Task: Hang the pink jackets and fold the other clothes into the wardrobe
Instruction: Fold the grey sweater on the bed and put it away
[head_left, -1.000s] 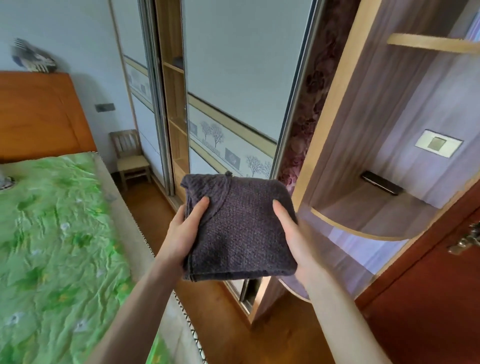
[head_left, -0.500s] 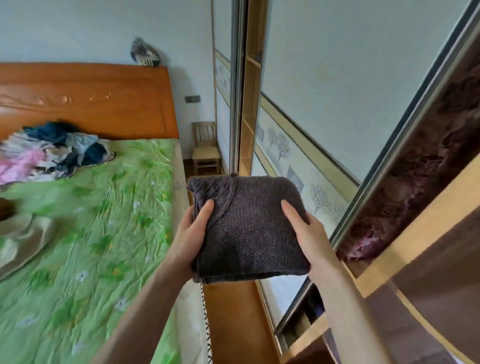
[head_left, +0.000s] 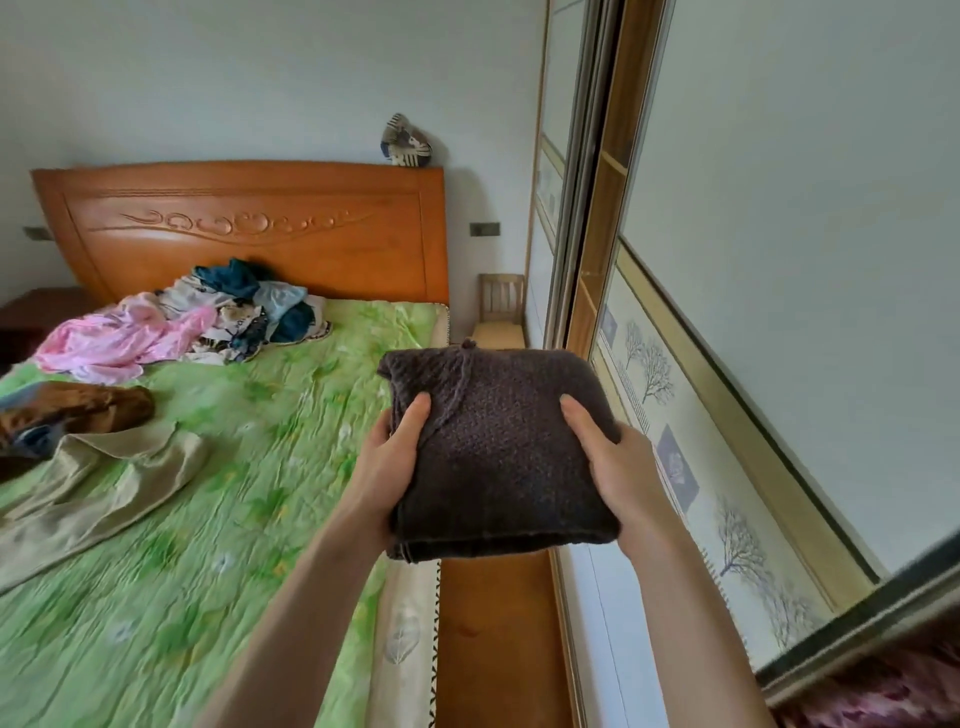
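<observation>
Both hands carry a folded dark brown knitted garment (head_left: 498, 452) in the air between the bed and the wardrobe.

The left hand (head_left: 387, 467) grasps the garment's left edge with its thumb on top; the right hand (head_left: 621, 473) grasps the right edge the same way, fingers underneath. The bundle sits at frame centre, over the strip of wooden floor (head_left: 493, 639) beside the green floral bedsheet (head_left: 218, 519). At ten o'clock a pink jacket (head_left: 114, 340) lies crumpled in a heap of mixed clothes (head_left: 249, 306) near the carved wooden headboard (head_left: 249, 228). At nine o'clock lie a brown garment (head_left: 83, 410) and a beige one (head_left: 104, 483). The wardrobe's sliding door (head_left: 779, 291) with tree prints fills three o'clock.
</observation>
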